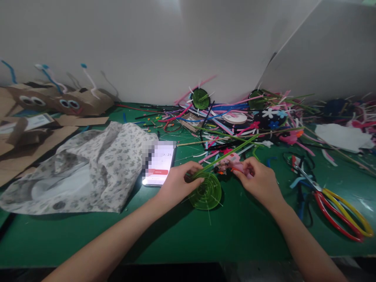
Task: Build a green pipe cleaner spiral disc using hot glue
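Note:
A round green woven disc with thin clear spokes sticking out of it is pinched at its upper left edge by my left hand. From the disc a long green strip runs up to the right, over the pile. My right hand is closed, fingertips together, beside a small pink packet with orange bits near it; what the fingers hold, if anything, is too small to make out. Right of this hand lie scissors with red and yellow handles.
A lit phone and a patterned cloth lie left of my left hand. Cardboard figures with eyes stand at the back left. Colourful strips, a white roll and another green disc cover the back. White cloth lies right.

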Motion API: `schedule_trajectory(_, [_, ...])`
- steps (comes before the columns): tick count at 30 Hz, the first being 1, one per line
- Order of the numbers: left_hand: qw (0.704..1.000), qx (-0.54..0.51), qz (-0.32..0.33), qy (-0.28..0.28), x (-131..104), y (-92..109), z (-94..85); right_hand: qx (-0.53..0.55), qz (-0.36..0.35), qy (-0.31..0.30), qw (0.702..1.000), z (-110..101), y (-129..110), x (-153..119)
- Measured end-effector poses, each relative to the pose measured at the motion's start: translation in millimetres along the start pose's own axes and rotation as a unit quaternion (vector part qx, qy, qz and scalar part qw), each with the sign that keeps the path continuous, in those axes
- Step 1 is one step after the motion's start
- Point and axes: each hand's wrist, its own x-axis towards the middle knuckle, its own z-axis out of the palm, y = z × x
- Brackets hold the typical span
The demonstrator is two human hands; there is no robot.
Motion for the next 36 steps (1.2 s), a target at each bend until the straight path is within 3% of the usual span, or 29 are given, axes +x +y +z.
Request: schedule_trajectory(36, [1.000, 0.003, 0.008, 0.001, -0.1, -2.4, 0.8, 0.020, -0.031, 0.018, 0.999, 2.7, 7.7, 0.7])
